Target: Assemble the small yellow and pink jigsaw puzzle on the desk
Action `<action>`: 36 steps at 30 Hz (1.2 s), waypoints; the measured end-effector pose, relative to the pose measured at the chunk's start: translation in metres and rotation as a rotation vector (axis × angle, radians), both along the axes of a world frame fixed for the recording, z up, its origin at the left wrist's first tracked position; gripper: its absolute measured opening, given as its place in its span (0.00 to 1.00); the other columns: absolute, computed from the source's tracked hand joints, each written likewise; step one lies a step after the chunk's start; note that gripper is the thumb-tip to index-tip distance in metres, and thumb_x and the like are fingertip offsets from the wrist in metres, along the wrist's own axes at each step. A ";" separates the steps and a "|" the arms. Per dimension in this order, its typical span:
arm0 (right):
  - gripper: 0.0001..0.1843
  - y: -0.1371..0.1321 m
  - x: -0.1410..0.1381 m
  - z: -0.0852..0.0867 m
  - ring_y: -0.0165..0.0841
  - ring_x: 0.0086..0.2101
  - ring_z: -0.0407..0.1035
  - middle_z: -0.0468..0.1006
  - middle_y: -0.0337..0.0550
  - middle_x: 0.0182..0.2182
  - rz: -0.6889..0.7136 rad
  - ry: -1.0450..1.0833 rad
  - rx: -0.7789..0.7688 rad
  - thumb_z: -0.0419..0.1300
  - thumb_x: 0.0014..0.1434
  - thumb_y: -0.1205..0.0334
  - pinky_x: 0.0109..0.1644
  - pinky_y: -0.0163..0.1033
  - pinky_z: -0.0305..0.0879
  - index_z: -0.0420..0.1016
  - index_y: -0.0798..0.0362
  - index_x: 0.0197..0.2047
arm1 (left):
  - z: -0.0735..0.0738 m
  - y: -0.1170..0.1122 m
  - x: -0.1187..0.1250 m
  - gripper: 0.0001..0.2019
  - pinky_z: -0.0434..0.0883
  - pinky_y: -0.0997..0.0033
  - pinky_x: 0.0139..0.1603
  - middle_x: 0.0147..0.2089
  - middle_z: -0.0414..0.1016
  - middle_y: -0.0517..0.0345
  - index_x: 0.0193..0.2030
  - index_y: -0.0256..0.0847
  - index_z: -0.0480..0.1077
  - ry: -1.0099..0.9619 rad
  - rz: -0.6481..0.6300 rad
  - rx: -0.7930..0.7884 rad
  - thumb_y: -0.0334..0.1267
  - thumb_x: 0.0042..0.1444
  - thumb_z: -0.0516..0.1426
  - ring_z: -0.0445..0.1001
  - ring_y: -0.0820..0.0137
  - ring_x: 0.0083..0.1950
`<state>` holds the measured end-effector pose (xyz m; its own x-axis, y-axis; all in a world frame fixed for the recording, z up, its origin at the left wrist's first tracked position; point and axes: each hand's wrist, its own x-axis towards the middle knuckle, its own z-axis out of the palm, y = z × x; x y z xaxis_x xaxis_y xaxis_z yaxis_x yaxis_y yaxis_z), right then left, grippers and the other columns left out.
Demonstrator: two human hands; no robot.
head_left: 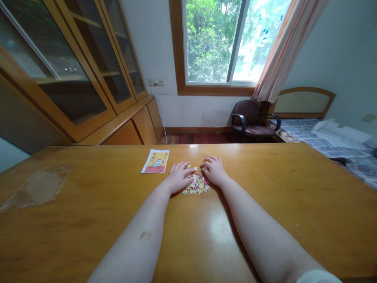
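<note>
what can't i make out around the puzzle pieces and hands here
- Head view: whatever lies under the left hand, hidden by the hand itself.
- Head view: markings on single puzzle pieces, too small.
- Head view: fine detail on the picture card, too small.
- Head view: rest of the bed, cut off by the right edge.

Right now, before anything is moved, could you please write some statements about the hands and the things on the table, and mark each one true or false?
1. The puzzle pieces lie in a loose pile by the left hand and the right hand. True.
2. The right hand is closed into a tight fist. False: it is open, palm down, with the fingers apart.
3. A printed picture lies on the table, left of the left hand. True.
4. The puzzle pieces lie on top of the printed picture. False: they lie on the table, to its right.
5. A piece of clear plastic lies left of the printed picture. True.
</note>
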<state>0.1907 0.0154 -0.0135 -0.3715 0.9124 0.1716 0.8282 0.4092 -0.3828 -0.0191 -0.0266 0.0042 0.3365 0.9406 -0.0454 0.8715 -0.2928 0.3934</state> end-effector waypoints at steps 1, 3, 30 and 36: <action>0.15 0.000 0.000 0.000 0.46 0.63 0.52 0.71 0.45 0.59 -0.022 0.008 0.007 0.53 0.66 0.58 0.68 0.63 0.35 0.80 0.45 0.48 | 0.000 0.000 0.000 0.23 0.40 0.42 0.72 0.72 0.54 0.52 0.62 0.53 0.69 -0.004 0.000 0.002 0.51 0.60 0.54 0.47 0.52 0.74; 0.16 0.000 0.001 0.000 0.46 0.64 0.51 0.69 0.45 0.60 -0.006 0.017 0.003 0.53 0.66 0.57 0.68 0.63 0.35 0.78 0.44 0.52 | 0.000 0.001 0.000 0.23 0.41 0.42 0.72 0.72 0.55 0.51 0.62 0.52 0.68 -0.012 0.016 0.017 0.50 0.61 0.53 0.47 0.53 0.74; 0.06 0.012 0.009 -0.004 0.39 0.41 0.67 0.82 0.43 0.37 -0.162 0.147 0.092 0.64 0.58 0.58 0.50 0.45 0.56 0.85 0.44 0.35 | 0.000 0.003 -0.001 0.22 0.47 0.45 0.71 0.69 0.60 0.45 0.59 0.40 0.71 -0.080 0.086 0.097 0.46 0.61 0.53 0.54 0.53 0.71; 0.12 0.008 0.007 -0.006 0.39 0.43 0.67 0.82 0.42 0.39 -0.083 0.148 0.096 0.59 0.58 0.64 0.53 0.46 0.55 0.84 0.45 0.39 | 0.001 0.002 -0.002 0.20 0.46 0.45 0.71 0.69 0.60 0.50 0.58 0.47 0.73 -0.077 0.051 0.085 0.44 0.61 0.54 0.53 0.54 0.72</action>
